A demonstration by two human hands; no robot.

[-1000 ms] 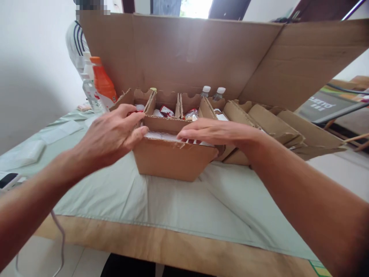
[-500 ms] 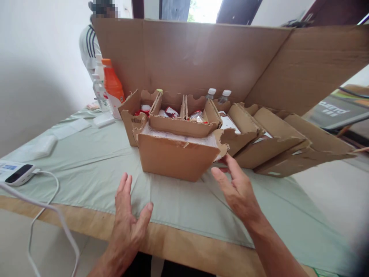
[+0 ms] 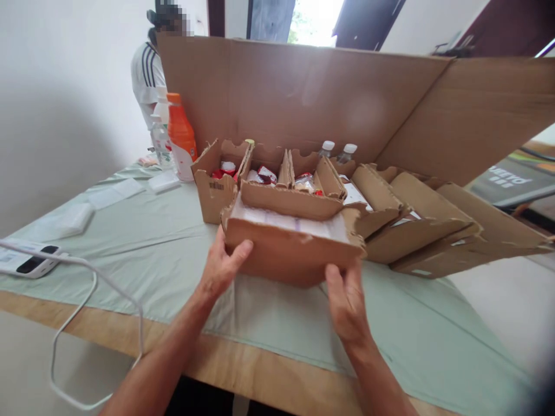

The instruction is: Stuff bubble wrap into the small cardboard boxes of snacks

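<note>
A brown cardboard box (image 3: 290,254) with an open top is at the middle of the table, tilted toward me, with white, plastic-like material (image 3: 299,224) inside. My left hand (image 3: 223,266) grips its left end, thumb on the front face and fingers behind the edge. At the right end, my right hand (image 3: 349,297) holds the lower corner, thumb in front. Right behind it stands a row of open cardboard boxes (image 3: 290,198); some hold red and clear packets (image 3: 266,175), and those on the right (image 3: 433,225) lean over.
A large cardboard panel (image 3: 303,92) rises behind the boxes. Orange bottle (image 3: 181,136) and clear bottles stand at back left. Plastic packs (image 3: 76,219), a white device (image 3: 37,263) and its cable (image 3: 93,289) lie left. A person (image 3: 147,72) is beyond.
My left hand has moved up and forward onto the box's left end, and my right hand has closed on its right end. The box now tilts more toward me.
</note>
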